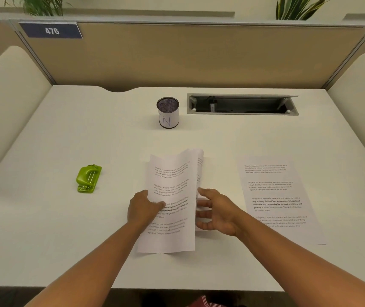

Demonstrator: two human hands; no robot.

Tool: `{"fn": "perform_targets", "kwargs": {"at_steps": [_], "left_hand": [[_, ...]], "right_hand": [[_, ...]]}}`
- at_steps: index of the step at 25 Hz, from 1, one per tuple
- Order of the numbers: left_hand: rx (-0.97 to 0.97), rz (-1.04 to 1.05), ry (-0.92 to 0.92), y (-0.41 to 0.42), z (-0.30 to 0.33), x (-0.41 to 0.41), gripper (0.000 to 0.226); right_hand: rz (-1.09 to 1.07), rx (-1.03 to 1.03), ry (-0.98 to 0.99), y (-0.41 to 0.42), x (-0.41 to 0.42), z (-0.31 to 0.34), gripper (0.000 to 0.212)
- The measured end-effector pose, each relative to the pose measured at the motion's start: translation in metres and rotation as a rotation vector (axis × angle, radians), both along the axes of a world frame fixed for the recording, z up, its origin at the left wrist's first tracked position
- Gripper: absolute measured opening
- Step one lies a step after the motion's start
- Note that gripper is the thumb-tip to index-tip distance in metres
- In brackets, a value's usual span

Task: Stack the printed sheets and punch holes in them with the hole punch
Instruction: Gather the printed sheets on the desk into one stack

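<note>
A small stack of printed sheets [170, 187] is held up off the white desk [44, 229] in the middle, bowed and tilted. My left hand [142, 208] grips its left edge, thumb on the top page. My right hand [216, 210] is at the stack's right edge with fingers spread behind the sheets. Another printed sheet [276, 196] lies flat to the right. The green hole punch [88, 178] sits on the desk well to the left, away from both hands.
A mesh pen cup [168, 116] wrapped in white paper stands at the back centre. An open cable tray [241, 104] is recessed in the desk behind it to the right. Beige partitions enclose the desk on three sides.
</note>
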State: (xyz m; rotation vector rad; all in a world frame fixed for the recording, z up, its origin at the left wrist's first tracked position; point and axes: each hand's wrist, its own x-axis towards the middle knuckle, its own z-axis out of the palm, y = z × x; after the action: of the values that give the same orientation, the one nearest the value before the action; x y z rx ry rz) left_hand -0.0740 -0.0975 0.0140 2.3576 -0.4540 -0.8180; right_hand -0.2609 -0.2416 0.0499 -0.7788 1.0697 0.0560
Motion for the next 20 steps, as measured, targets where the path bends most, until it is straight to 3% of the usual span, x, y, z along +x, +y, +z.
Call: {"fn": "perform_targets", "kwargs": {"at_steps": [3, 7, 9, 16, 20], "left_hand": [[0.002, -0.010, -0.016, 0.000, 0.000, -0.001, 0.031], [0.008, -0.014, -0.021, 0.001, 0.000, -0.001, 0.033], [0.011, -0.021, -0.027, 0.001, -0.001, -0.002, 0.034], [-0.093, -0.011, 0.072, 0.005, -0.008, 0.009, 0.021], [-0.111, 0.015, 0.035, 0.017, -0.003, 0.036, 0.036]], "right_hand": [[0.018, 0.071, -0.041, 0.003, 0.001, 0.002, 0.047], [-0.087, -0.015, -0.103, 0.003, 0.006, -0.004, 0.042], [-0.129, -0.135, -0.053, -0.004, 0.003, -0.007, 0.034], [0.090, -0.643, 0.325, -0.032, -0.022, -0.020, 0.018], [0.041, -0.775, 0.249, -0.051, -0.034, -0.008, 0.022]]}}
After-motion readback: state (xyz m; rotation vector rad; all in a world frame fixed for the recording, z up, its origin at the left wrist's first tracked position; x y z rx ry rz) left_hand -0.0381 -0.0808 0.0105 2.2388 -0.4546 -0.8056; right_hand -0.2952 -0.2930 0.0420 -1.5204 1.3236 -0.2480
